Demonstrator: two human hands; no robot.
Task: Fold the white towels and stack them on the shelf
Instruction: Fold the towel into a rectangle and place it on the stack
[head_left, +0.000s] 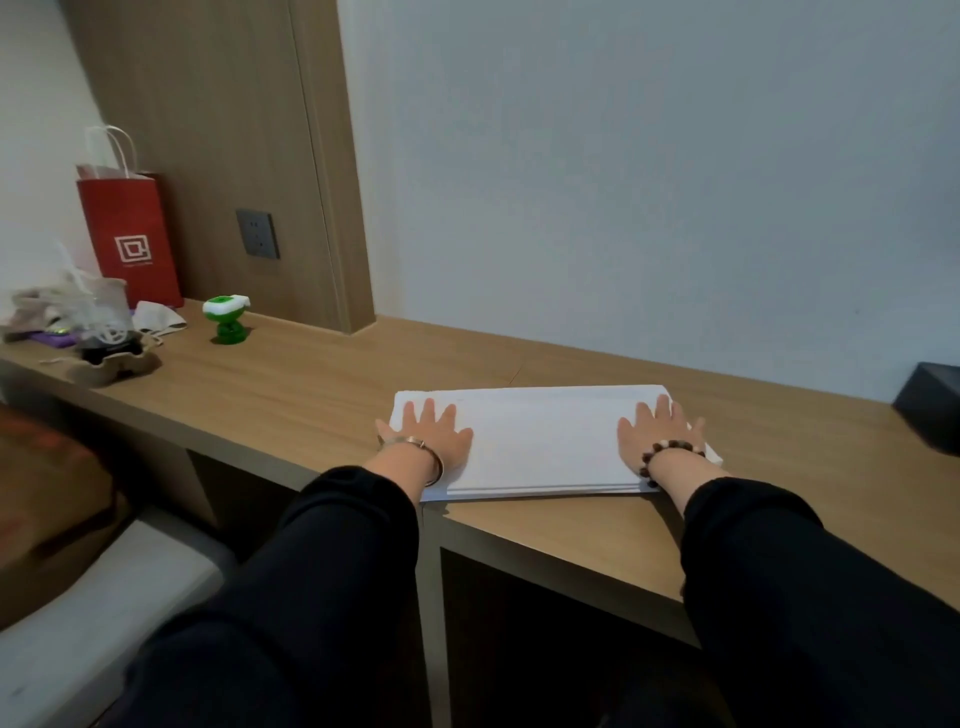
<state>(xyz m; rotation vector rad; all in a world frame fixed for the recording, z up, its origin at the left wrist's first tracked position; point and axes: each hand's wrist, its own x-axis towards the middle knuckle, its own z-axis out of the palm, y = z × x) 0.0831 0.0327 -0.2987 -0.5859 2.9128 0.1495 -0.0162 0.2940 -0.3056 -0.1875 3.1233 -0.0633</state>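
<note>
White towel (540, 441) flat under spread fingers (427, 410) of both hands.

Soft, dim light is falling evenly, casting faint shadows. Frame edges are bending and blurring; the white towel (540, 441) is washing out.

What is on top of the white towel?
Two flat hands: left hand at the left end of the white towel, right hand at its right. Cloth beneath them is covered.
</note>
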